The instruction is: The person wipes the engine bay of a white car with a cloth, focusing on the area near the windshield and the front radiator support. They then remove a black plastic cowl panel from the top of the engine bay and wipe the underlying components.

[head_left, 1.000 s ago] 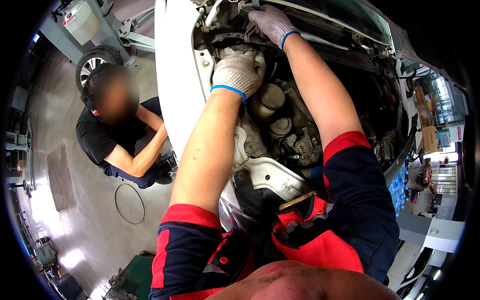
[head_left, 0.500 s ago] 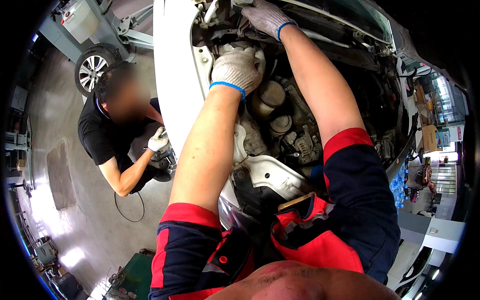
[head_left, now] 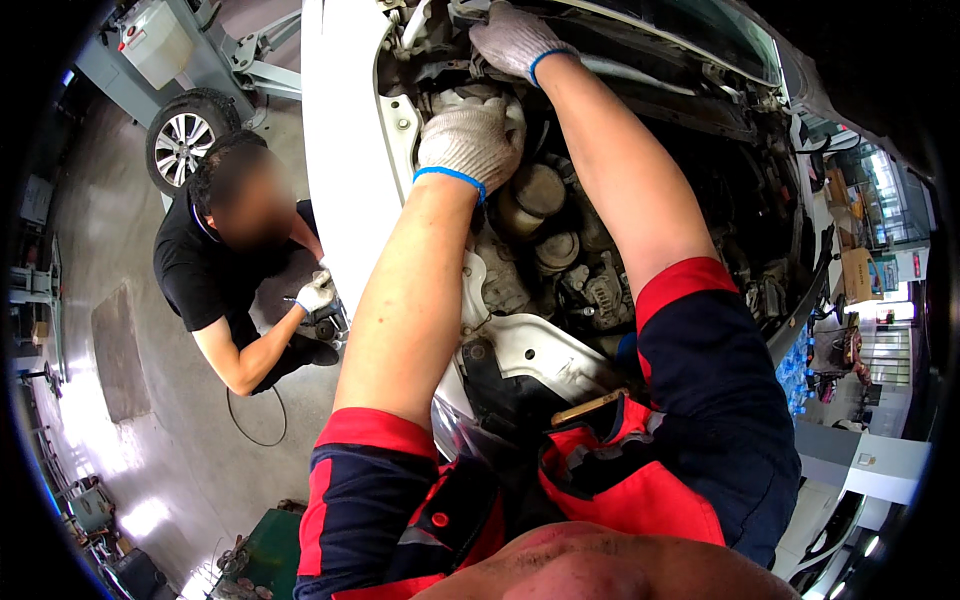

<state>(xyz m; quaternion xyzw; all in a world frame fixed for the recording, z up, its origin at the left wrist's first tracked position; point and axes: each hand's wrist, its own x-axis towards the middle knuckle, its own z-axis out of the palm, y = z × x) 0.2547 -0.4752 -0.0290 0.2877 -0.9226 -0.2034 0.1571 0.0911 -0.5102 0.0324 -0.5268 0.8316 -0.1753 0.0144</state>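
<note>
I look down into a white car's open engine bay (head_left: 560, 250) on a grey workshop floor (head_left: 150, 420). My left hand (head_left: 468, 142), fingers curled on an engine part (head_left: 535, 190), has stayed; my right hand (head_left: 515, 40) grips near the bay's far edge. Left of the bay, a crouching co-worker (head_left: 240, 270) has shifted closer, crowding that side.

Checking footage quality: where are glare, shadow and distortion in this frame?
Head view: glare on the grey shop floor at lower left; the dark engine bay sits shadowed around both white knit-gloved hands, left and right; fisheye bends the white car fender.
</note>
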